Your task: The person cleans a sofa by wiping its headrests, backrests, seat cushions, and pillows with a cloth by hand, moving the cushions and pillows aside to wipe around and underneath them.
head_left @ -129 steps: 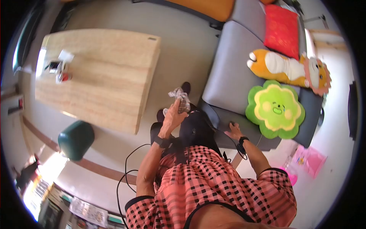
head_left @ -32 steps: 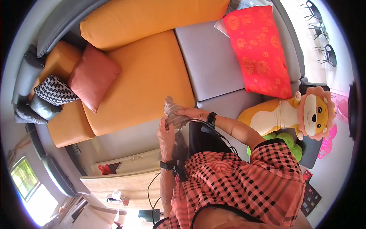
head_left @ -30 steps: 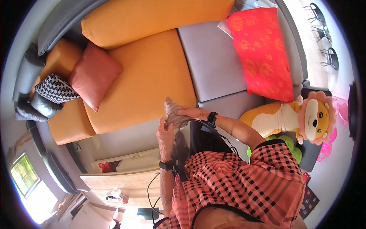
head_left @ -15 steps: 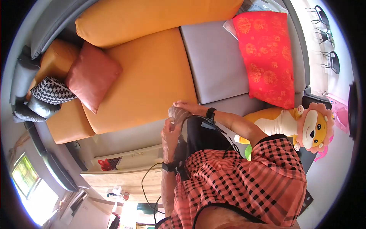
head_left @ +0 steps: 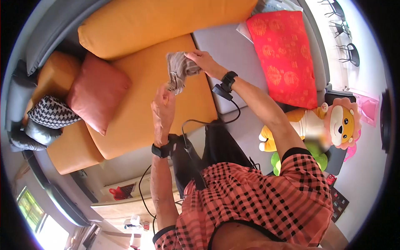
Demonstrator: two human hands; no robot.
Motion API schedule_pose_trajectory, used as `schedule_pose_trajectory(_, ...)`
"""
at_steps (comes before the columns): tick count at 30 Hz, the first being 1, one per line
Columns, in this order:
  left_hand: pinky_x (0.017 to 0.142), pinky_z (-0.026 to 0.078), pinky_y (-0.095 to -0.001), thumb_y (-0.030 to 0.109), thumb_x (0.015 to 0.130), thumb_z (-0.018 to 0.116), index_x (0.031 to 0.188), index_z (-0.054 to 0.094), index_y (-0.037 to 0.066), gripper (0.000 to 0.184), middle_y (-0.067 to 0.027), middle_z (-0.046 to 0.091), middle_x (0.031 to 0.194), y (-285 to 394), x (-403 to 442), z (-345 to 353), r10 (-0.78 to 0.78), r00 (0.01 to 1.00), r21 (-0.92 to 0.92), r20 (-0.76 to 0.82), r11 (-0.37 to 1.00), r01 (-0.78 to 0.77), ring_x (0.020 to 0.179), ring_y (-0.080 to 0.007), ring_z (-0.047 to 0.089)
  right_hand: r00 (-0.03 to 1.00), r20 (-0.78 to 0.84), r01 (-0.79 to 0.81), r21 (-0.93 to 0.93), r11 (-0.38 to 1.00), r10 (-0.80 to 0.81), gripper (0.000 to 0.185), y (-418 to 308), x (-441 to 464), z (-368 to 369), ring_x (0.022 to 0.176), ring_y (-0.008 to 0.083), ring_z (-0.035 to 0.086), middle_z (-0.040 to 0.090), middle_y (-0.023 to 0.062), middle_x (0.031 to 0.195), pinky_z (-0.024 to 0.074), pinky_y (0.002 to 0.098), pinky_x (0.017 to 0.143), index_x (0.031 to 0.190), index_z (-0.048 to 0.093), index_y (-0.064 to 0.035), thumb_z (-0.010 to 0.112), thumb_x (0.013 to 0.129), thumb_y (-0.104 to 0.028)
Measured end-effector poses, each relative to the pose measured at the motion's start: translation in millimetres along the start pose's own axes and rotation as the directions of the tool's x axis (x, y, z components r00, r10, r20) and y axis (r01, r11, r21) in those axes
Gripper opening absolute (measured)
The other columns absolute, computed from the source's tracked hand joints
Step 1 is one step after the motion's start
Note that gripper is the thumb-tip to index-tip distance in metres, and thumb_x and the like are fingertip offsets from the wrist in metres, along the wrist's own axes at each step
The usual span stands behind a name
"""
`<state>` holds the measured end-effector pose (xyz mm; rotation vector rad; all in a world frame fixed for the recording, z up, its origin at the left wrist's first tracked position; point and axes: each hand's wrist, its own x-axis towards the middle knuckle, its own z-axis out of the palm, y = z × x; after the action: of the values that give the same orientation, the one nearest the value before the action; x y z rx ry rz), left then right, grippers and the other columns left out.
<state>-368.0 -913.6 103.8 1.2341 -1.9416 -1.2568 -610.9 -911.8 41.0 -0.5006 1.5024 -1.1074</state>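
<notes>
A crumpled grey-beige striped cloth (head_left: 178, 68) is stretched between my hands above the orange sofa seat (head_left: 146, 73). My right hand (head_left: 205, 62) is closed on its upper right edge. Lower down, my left hand (head_left: 163, 109) pinches the cloth's bottom corner, its fingertips partly hidden. Folds conceal what kind of cloth item it is. Each wrist wears a black band, and a cable runs from the small dark device (head_left: 222, 91) at my right wrist.
On the sofa lie a rust-coloured cushion (head_left: 99, 93), a black-and-white patterned cushion (head_left: 54, 111) and a red patterned pillow (head_left: 283, 58). A lion plush (head_left: 333, 125) sits at the right. A wooden surface (head_left: 114, 212) with small items stands at lower left.
Both hands have moved forward and away from my body, out over the orange seat. The cloth, bunched between them before, now hangs more spread out, and the hands are farther apart.
</notes>
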Motion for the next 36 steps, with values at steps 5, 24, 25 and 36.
schedule_pose_trajectory(5, 0.057, 0.045, -0.0416, 0.009, 0.09, 0.055, 0.094, 0.055, 0.004, 0.007, -0.0181, 0.055, 0.069, -48, -25, -24, -0.132, 0.986, 0.091, 0.102, 0.988, 0.123, 0.062, -0.0309, 0.057, 0.993, 0.093, -0.083, 0.16, 0.984, 0.069, 0.034, 25, -34, 25, 0.083, 0.0118, 0.065, 0.066, 0.0018, 0.098, 0.0573, 0.033, 0.07, 0.112, 0.062, -0.0036, 0.06, 0.095, -0.034)
schedule_pose_trajectory(24, 0.067, 0.052, -0.0398, 0.028, 0.089, 0.059, 0.1, 0.062, 0.007, 0.024, -0.0164, 0.069, 0.084, -115, -97, -36, -0.213, 0.924, 0.175, 0.316, 0.971, 0.164, 0.075, -0.0294, 0.067, 0.838, -0.217, -0.485, 0.124, 0.866, 0.5, 0.024, 145, -196, 46, 0.056, 0.008, 0.04, 0.046, -0.005, 0.07, 0.0316, 0.0238, 0.048, 0.091, 0.056, -0.0127, 0.047, 0.098, -0.034)
schedule_pose_trajectory(25, 0.067, 0.052, -0.04, 0.028, 0.089, 0.058, 0.1, 0.062, 0.006, 0.025, -0.0167, 0.069, 0.085, -109, -96, -26, -0.205, 0.925, 0.191, 0.32, 0.97, 0.149, 0.076, -0.0295, 0.067, 0.893, -0.132, -0.428, 0.05, 0.902, 0.431, 0.025, 156, -195, 27, 0.057, 0.0093, 0.042, 0.047, -0.0041, 0.071, 0.0342, 0.0252, 0.049, 0.092, 0.057, -0.0111, 0.048, 0.097, -0.034)
schedule_pose_trajectory(36, 0.075, 0.049, -0.0483, 0.024, 0.088, 0.053, 0.099, 0.059, 0.0, 0.027, -0.0274, 0.063, 0.094, -60, -100, 37, -0.265, 0.77, 0.35, 0.581, 0.935, 0.058, 0.089, -0.0448, 0.061, 0.837, -0.154, -0.424, 0.425, 0.8, 0.526, 0.031, 184, -181, -54, 0.076, 0.0145, 0.062, 0.062, 0.0038, 0.091, 0.05, 0.0357, 0.057, 0.102, 0.061, -0.0068, 0.048, 0.095, -0.034)
